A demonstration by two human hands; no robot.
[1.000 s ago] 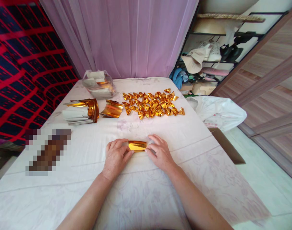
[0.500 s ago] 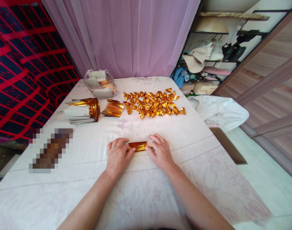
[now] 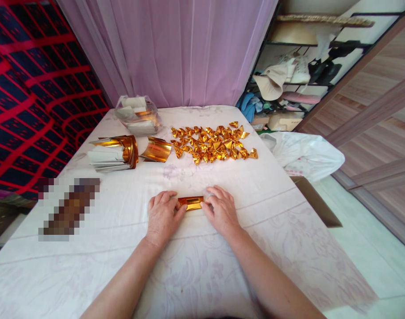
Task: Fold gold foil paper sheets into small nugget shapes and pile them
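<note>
A narrow folded strip of shiny gold foil paper (image 3: 193,204) lies on the cloth-covered table between both hands. My left hand (image 3: 164,215) grips its left end, thumb at the near edge and fingers curled beyond it. At the right end, my right hand (image 3: 222,210) pinches the strip the same way. Farther back sits a spread of small folded gold foil pieces (image 3: 215,144). Left of them are a curled gold sheet (image 3: 157,149) and a fanned stack of gold-and-white paper sheets (image 3: 114,155).
A clear plastic bag of paper (image 3: 137,115) stands at the table's back left. A pixelated dark patch (image 3: 69,208) covers something at the left. Right of the table are a white plastic bag (image 3: 308,153), a cardboard piece (image 3: 317,201) and a loaded shelf rack (image 3: 295,82).
The near edge of the gold paper has been folded inward a little, showing a brighter flap along the front. Both hands stay in nearly the same place.
</note>
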